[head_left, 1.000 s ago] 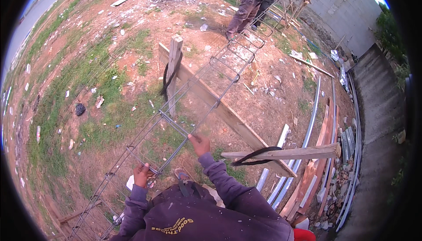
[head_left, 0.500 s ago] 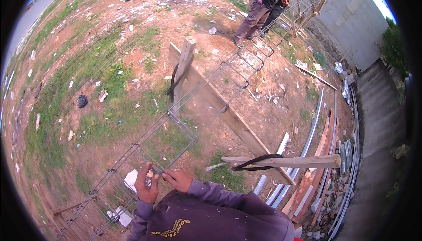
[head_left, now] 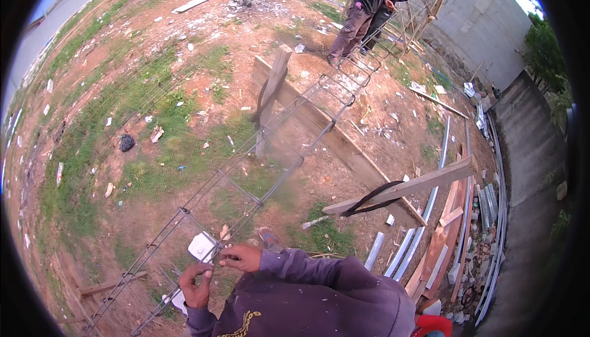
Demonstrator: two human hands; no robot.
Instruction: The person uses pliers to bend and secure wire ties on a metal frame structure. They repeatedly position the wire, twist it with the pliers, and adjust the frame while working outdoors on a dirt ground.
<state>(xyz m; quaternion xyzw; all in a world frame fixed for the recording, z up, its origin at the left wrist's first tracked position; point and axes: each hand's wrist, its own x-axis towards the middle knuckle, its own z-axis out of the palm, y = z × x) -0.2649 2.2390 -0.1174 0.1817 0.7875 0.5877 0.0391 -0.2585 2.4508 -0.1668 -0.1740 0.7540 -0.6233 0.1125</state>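
Note:
A long cage of thin steel bars with wire stirrups point(head_left: 257, 202) runs from lower left to upper right before me. My left hand point(head_left: 196, 283) is at its near bar, thumb and fingers pinched together. Close beside it, my right hand point(head_left: 241, 257) has its fingers pressed together at the same bar. Whatever small thing sits in either pinch is too small to make out. Under the cage stands a wooden trestle: a plank point(head_left: 338, 152), an upright post point(head_left: 273, 94) and a slanting wooden arm point(head_left: 405, 184) with a black strap point(head_left: 372, 199) wound round it.
Two people point(head_left: 362, 20) stand near the cage's far end. Metal channels point(head_left: 402, 254) and wooden boards point(head_left: 435, 263) lie on the right, before a grey wall point(head_left: 528, 171). A white block point(head_left: 201, 246) lies on the ground below the cage. Litter dots the grass.
My hands have shifted lower in the view, and my left fingers, raised before, are now lower and pinched. The trestle sits further right in view. One far person has raised an arm.

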